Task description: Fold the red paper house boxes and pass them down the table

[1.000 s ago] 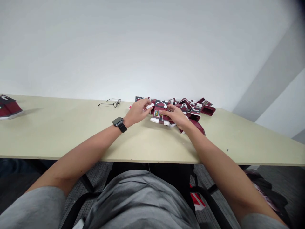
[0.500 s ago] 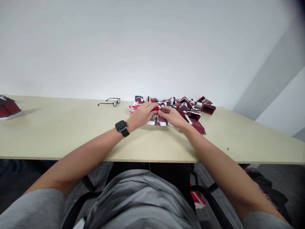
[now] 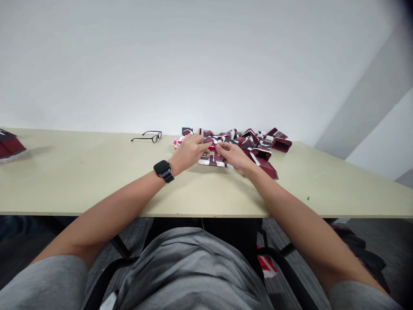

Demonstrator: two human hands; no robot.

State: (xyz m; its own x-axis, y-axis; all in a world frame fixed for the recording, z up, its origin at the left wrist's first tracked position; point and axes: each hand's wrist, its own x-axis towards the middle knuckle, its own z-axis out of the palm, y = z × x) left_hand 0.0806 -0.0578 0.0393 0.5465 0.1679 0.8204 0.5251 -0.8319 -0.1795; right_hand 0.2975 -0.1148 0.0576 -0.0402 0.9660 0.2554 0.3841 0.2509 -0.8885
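A small dark-red and white cardboard house box (image 3: 211,159) with printed windows and a door lies on the table in front of me. My left hand (image 3: 191,151), with a black watch on its wrist, is closed over the top of the box, its index finger stretched onto a strip of red ribbon (image 3: 212,147). From the other side my right hand (image 3: 234,156) pinches at the same ribbon, thumb and fingers together. The ribbon's ends are too small to make out. Beside my left hand, partly covered by it, is a red-and-white bunch of ribbons (image 3: 177,142).
Several similar house boxes (image 3: 266,165) are heaped to the right and behind, against the wall. Black-framed glasses (image 3: 155,138) lie to the left. Another house box (image 3: 11,146) stands at the far left edge of view. The table's front edge (image 3: 209,216) runs close to my body.
My left index finger has straightened across the ribbon, and my fingers have shifted slightly on it. More of the box front shows now. The whole view has shifted slightly.
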